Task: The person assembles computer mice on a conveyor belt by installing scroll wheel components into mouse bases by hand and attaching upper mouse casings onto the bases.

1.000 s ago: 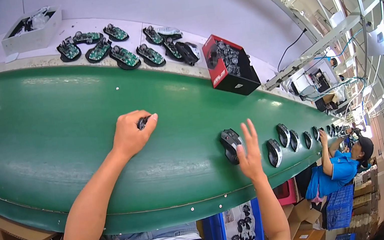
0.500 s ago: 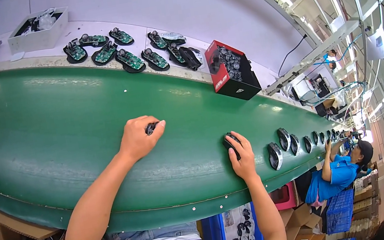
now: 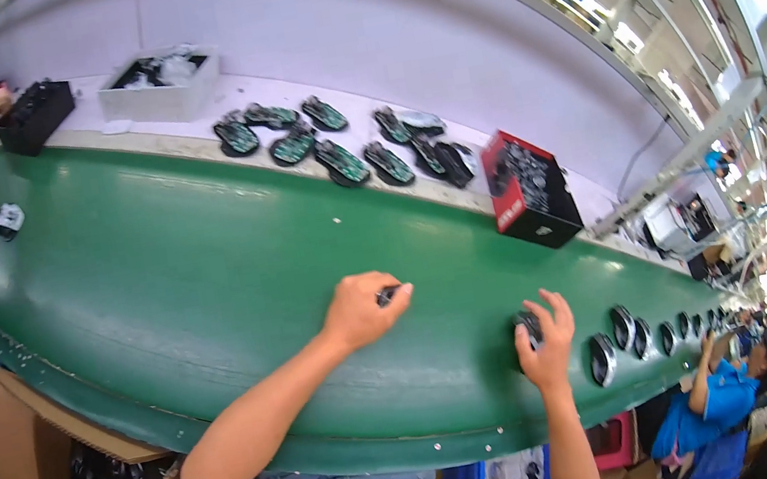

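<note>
Green conveyor belt (image 3: pixel 155 268) curves through the factory. Left hand (image 3: pixel 355 313) is clenched round a small dark part (image 3: pixel 389 293) mid-belt; right hand (image 3: pixel 546 346) grasps a round black piece (image 3: pixel 526 329) nearer right, seemingly mid-assembly; joining them looks due.

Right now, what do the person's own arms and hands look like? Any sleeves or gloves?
Both forearms are bare, with no sleeves showing. The left hand and right hand wear no gloves, and no rings, watch or bands show at this size. Each arm comes up from the bottom edge.
</note>
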Demonstrator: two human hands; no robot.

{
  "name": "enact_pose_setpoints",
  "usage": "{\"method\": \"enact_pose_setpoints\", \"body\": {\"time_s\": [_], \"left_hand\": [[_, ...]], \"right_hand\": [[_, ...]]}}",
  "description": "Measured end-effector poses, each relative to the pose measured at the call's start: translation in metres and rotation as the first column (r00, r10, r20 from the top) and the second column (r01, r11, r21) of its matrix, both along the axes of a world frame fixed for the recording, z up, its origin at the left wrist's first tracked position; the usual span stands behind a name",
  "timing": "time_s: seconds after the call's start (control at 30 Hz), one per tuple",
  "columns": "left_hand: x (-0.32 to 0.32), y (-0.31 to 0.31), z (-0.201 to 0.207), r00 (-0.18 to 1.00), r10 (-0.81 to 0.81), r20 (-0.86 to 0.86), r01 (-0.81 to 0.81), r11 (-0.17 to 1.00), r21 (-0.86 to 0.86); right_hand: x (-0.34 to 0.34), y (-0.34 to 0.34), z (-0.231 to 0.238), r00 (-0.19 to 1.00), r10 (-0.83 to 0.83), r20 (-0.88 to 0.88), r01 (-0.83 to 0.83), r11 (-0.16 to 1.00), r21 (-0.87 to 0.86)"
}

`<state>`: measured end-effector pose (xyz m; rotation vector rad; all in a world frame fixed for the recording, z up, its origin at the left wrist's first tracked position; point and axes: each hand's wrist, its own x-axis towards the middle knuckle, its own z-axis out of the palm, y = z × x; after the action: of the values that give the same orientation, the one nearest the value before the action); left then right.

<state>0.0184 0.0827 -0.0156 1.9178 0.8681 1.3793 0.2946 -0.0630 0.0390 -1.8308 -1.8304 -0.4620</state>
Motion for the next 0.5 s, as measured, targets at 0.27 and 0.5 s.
{"method": "enact_pose_setpoints", "body": {"time_s": [0.27,0.5], "left_hand": [[-0.018,0.01,-0.002,0.895,-0.109,0.433,0.351,0.771,-0.531],[-0.014,0.014,-0.002,0.897,-0.141,0.419,0.385,0.715,-0.584]], "right_hand": [[-0.067,0.247,-0.019,0.852,0.275,-0.445,-0.313,0.95,-0.013],[-0.09,0.334,-0.082,0.89,-0.029,-0.454,0.002,0.998,-0.062]]}}
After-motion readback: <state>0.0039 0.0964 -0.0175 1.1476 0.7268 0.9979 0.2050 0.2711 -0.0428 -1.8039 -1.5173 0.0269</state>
